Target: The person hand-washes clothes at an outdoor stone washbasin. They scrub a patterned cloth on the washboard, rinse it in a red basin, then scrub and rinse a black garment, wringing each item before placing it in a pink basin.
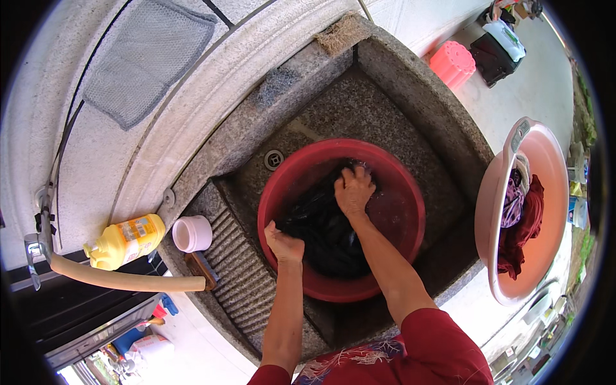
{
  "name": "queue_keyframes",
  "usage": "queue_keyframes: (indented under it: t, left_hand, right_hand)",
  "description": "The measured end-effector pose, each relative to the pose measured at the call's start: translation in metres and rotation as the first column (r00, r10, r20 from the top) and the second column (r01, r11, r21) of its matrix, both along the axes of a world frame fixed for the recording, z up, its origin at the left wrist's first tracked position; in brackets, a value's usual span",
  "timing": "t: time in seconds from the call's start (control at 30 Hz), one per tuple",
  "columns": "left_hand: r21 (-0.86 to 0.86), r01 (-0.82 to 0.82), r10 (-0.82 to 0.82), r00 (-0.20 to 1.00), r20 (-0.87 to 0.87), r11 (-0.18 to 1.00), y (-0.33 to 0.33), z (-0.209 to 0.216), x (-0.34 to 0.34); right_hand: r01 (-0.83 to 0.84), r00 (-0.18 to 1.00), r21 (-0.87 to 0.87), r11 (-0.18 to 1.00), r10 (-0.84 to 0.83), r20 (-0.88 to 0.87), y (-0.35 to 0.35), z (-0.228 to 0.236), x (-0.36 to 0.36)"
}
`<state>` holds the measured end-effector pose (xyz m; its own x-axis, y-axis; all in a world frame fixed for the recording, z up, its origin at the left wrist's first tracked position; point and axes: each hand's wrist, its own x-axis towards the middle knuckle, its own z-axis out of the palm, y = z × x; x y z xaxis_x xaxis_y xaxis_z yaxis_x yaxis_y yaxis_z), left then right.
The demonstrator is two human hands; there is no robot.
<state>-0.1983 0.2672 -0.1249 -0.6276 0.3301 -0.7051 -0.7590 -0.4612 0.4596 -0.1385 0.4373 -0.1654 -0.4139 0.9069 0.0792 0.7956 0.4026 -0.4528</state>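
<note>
A red basin point(408, 252) stands in a stone sink and holds dark, wet cloth point(333, 239) in water. By the basin's left rim, my left hand point(284, 244) is closed on an edge of this cloth. Farther back and to the right, my right hand point(355, 191) has its fingers bent down over the same cloth, gripping it, with a little froth at the fingertips. Much of the cloth lies bunched between the two hands, and its kind of garment cannot be made out.
The stone sink point(410, 109) has a ridged washboard point(237, 263) at left and a drain point(273, 160). Beside the washboard are a pink cup point(192, 233), a brush point(201, 269), a yellow bottle point(128, 242) and a tap hose point(128, 273). A pink tub point(547, 192) holds clothes at right.
</note>
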Motion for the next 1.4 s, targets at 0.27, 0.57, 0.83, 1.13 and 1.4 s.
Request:
queue_keyframes:
  t: [0.27,0.57,0.83,1.13,1.4]
  left_hand:
    - [0.151,0.212,-0.216,0.976,0.01,0.966,-0.007,0.026,-0.009]
    - [0.297,0.236,-0.247,0.969,-0.002,0.925,-0.006,-0.008,0.028]
    - [0.453,0.362,-0.307,0.932,-0.193,0.815,-0.022,0.021,0.025]
    - [-0.824,0.008,-0.708,0.516,-0.482,0.567,-0.009,0.003,0.027]
    - [-0.461,0.246,-0.362,0.914,-0.181,0.852,-0.043,-0.043,0.027]
  right_hand:
    - [-0.808,0.502,-0.074,0.585,0.615,-0.608,-0.117,0.154,0.035]
    - [-0.485,0.798,-0.153,0.861,0.365,-0.479,-0.087,0.108,-0.031]
    - [-0.675,0.53,0.115,0.729,0.587,-0.612,-0.121,0.134,-0.001]
    - [-0.333,0.9,0.07,0.94,0.339,-0.275,-0.05,0.028,-0.025]
    - [-0.269,0.955,-0.534,0.802,0.295,-0.037,0.015,-0.02,-0.024]
